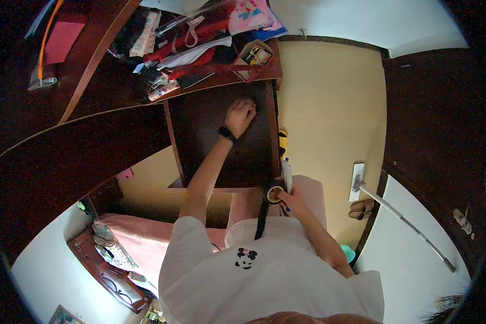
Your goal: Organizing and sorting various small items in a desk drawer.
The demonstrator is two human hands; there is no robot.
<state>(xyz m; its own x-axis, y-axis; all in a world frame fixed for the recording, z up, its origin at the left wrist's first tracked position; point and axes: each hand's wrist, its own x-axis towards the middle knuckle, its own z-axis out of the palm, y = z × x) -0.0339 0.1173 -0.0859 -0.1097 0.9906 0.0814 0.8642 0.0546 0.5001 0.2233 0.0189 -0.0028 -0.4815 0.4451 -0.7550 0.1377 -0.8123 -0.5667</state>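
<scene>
My left hand (240, 116), a black band at its wrist, reaches out over the dark brown wooden panel (210, 156) of the desk. Its fingers are curled near the panel's upper right part; what they hold, if anything, I cannot make out. Close to my body, my right hand (292, 203) is closed on a roll of tape (275, 194), dark outside with a pale core. A black strip (262, 220) hangs below the roll toward my shirt. Beside the same hand a slim clear thing with blue ends (287, 175) stands up; its kind is unclear.
Cluttered on the desktop (278, 65) are a white tube (145, 35), cloths and an open small box (255, 56). A pink bed (140, 237) lies at left. To the right, a flat mop (357, 181) leans by brown slippers (360, 209) and a teal basin (348, 252).
</scene>
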